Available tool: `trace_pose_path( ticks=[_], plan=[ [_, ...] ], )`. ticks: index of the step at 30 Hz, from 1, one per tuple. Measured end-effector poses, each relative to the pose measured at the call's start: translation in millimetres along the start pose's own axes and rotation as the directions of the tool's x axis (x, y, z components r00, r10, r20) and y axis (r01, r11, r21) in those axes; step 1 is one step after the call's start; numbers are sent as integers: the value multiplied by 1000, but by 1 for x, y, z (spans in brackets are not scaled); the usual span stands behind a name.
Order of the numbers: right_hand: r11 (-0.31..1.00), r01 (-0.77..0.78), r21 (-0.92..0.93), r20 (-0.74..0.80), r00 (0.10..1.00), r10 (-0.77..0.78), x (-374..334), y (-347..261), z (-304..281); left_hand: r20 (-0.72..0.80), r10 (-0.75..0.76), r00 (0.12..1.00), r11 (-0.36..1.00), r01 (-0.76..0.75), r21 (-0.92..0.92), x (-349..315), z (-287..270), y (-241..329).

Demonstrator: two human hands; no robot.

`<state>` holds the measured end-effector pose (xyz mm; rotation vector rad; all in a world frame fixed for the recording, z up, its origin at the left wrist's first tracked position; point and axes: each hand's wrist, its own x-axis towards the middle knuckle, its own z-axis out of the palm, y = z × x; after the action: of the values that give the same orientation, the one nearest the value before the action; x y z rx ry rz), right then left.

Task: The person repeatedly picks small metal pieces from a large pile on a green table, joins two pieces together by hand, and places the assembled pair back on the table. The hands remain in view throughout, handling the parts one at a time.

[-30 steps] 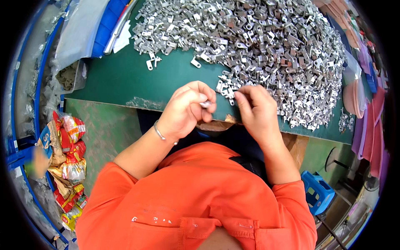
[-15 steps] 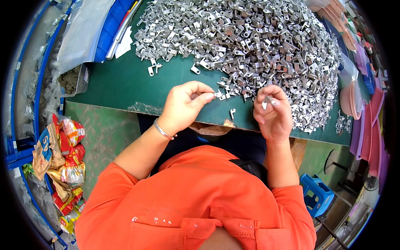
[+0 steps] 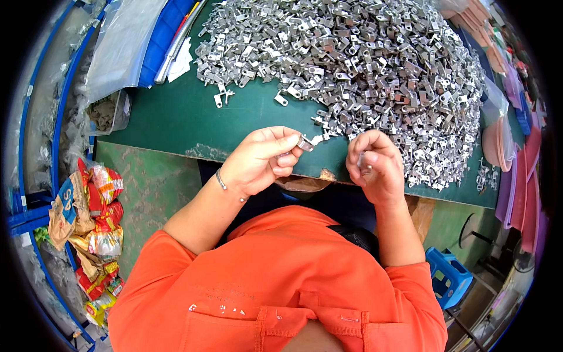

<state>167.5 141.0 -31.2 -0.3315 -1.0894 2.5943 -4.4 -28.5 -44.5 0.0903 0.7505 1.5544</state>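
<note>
A large heap of small silver metal brackets (image 3: pixel 352 76), each with a hole in its tab, covers the far part of the green worktable (image 3: pixel 170 126). My left hand (image 3: pixel 261 157) pinches one metal bracket (image 3: pixel 305 142) between thumb and fingertips, just in front of the heap's near edge. A few loose brackets lie right beyond it. To the right, my right hand (image 3: pixel 377 167) is curled near the table's front edge, thumb against the fingers. A small pale glint shows between them, but its kind is hidden.
At the back left, a blue tray (image 3: pixel 161 44) lies beside clear plastic sheeting (image 3: pixel 120 47) and metal rods. A clear tub (image 3: pixel 120 111) sits at the table's left end. Pink bins (image 3: pixel 497 144) stand on the right. A blue stool (image 3: pixel 448 276) is at lower right.
My left hand has drawn back from the heap's edge, and a bracket now shows in its fingers. My right hand has curled and shifted slightly left. The lone piece near the front edge is no longer visible.
</note>
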Motion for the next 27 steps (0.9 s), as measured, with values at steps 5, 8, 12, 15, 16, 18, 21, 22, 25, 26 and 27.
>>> trace_pose_path(
  ticks=[5, 8, 12, 15, 16, 18, 21, 22, 25, 26, 27],
  plan=[
    [656, 60, -752, 24, 998, -64, 9, 6, 26, 87, -54, 995, 998, 52, 30, -4, 11, -8],
    [746, 52, -664, -39, 994, -104, 9, 12, 27, 67, -41, 997, 998, 38, 52, -6, 8, -7],
    [976, 107, -190, -107, 986, -129, 10, 13, 12, -20, -51, 999, 998, 51, 21, -10, 11, -7],
    [973, 19, -228, -160, 985, -57, 15, -6, 10, -93, 7, 996, 994, -17, -109, -7, 6, 7],
    [744, -9, -668, -186, 970, -155, 15, -1, 11, -43, 154, 987, 987, -152, 59, -1, -3, 14],
    [89, 229, -969, 178, 905, -385, 22, 5, 20, -122, 524, 843, 502, -191, 843, 12, 3, 26],
    [-253, 109, -961, 201, 907, -370, 23, 22, 22, 171, 704, 690, -216, -21, 976, 34, -4, 39],
    [-312, 69, -948, 188, 911, -368, 23, 22, 25, 220, 705, 674, -297, -1, 955, 38, -7, 40],
    [-310, 55, -949, 177, 908, -380, 22, 23, 26, 294, 675, 677, -426, 31, 904, 41, -10, 37],
    [-222, 100, -970, 176, 917, -358, 23, 21, 24, 264, 662, 702, -345, -28, 938, 38, -7, 36],
    [-131, 141, -981, 178, 925, -336, 22, 18, 21, 236, 645, 727, -259, -83, 962, 34, -5, 34]
  ],
)
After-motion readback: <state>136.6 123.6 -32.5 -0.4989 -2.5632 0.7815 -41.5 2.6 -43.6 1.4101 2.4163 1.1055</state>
